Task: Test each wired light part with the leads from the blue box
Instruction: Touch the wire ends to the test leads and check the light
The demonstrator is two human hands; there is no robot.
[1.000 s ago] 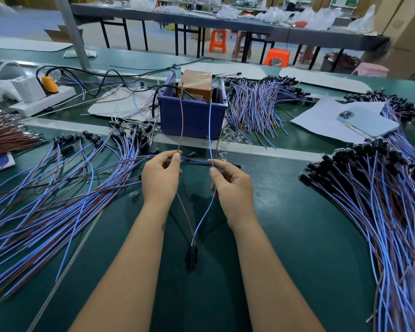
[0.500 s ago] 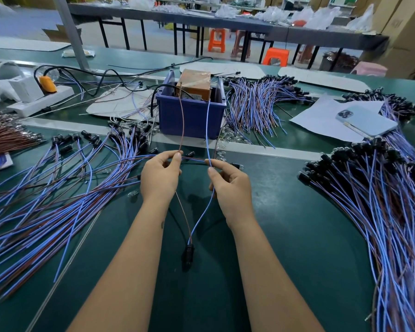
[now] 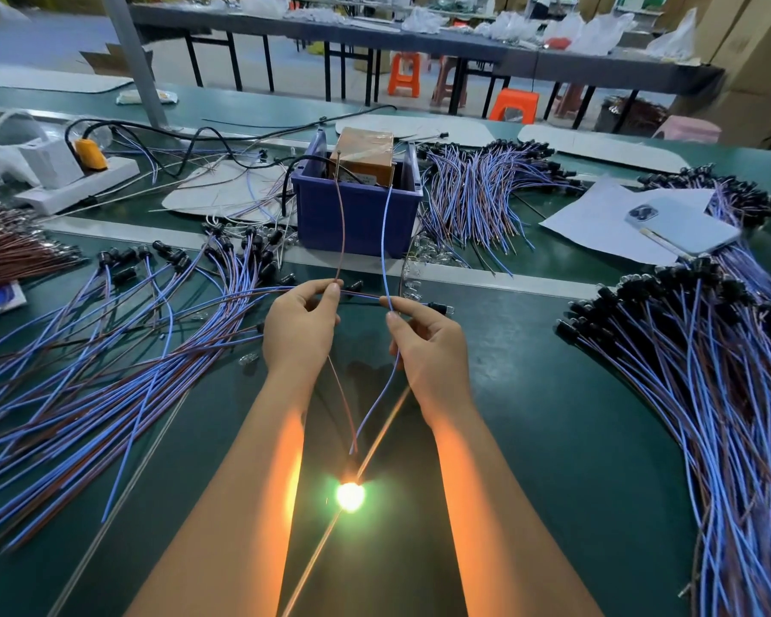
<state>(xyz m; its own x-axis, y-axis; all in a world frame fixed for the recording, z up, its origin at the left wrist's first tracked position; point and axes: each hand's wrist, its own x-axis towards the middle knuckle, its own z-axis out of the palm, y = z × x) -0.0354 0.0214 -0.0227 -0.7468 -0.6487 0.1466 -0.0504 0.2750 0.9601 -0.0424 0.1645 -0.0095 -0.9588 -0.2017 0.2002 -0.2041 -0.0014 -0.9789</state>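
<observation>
Left hand (image 3: 298, 329) pinching brown lead (image 3: 342, 224) against one wire end; right hand (image 3: 428, 345) pinching blue lead (image 3: 386, 242) likewise. Lit light part (image 3: 350, 496) hanging low between forearms over tabletop (image 3: 530, 416). Thin, limp wires, probably light: best held near bare tips. Blue box (image 3: 357, 216) holding a taped brown block (image 3: 363, 155).
</observation>
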